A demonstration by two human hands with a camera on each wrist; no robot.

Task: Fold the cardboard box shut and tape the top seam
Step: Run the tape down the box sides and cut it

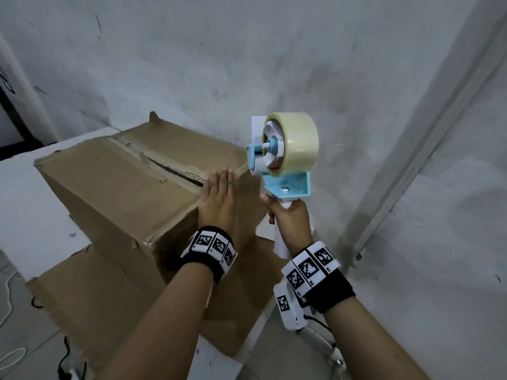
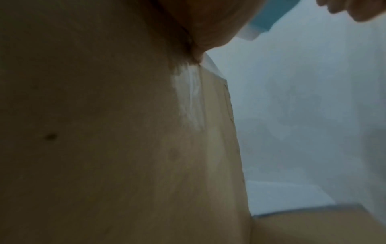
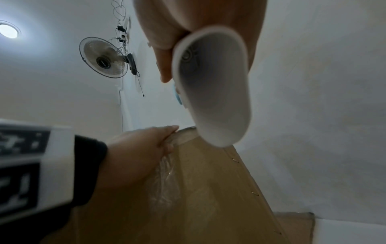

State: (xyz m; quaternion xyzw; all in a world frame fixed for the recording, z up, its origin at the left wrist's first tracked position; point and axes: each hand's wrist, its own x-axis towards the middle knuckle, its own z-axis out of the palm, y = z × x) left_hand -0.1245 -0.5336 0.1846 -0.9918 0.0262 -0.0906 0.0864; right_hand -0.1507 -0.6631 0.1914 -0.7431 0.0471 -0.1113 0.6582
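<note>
A brown cardboard box [image 1: 109, 182] stands on a white table [image 1: 22, 209], its top flaps folded down with a dark gap along the middle seam [image 1: 170, 168]. My left hand [image 1: 218, 187] lies flat with straight fingers over the near end of the seam and the box's near edge; clear tape [image 3: 163, 178] runs down the box side [image 3: 208, 189] below it. My right hand [image 1: 285, 218] grips the white handle [image 3: 211, 85] of a blue and white tape dispenser [image 1: 277, 160] carrying a roll of clear tape [image 1: 296, 141], held upright just right of the box corner.
Another flat piece of cardboard [image 1: 90, 292] lies under the box at the table's front. Grey walls [image 1: 329, 64] close in behind and to the right. A wall fan [image 3: 104, 57] hangs high on the left. Cables [image 1: 8, 311] trail at the lower left.
</note>
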